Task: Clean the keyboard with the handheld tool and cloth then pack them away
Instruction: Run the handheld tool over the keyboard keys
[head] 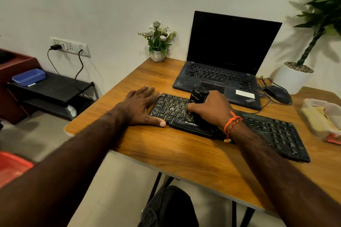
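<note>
Fingers of your right hand (209, 108) wrap the black handheld tool (197, 98), nozzle down on the black keyboard (171, 108). Its long axis runs left-right; uncleaned keys lie leftward, where your flat left hand (142, 107) braces its end.

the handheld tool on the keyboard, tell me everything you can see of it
The handheld tool is a black, glossy, plastic-looking cylinder with small pale lettering on its side. It stands roughly upright, tilted slightly, its lower end on the keys of the black keyboard. The right hand grips its lower body, hiding the tip. The left hand does not touch it.
</note>
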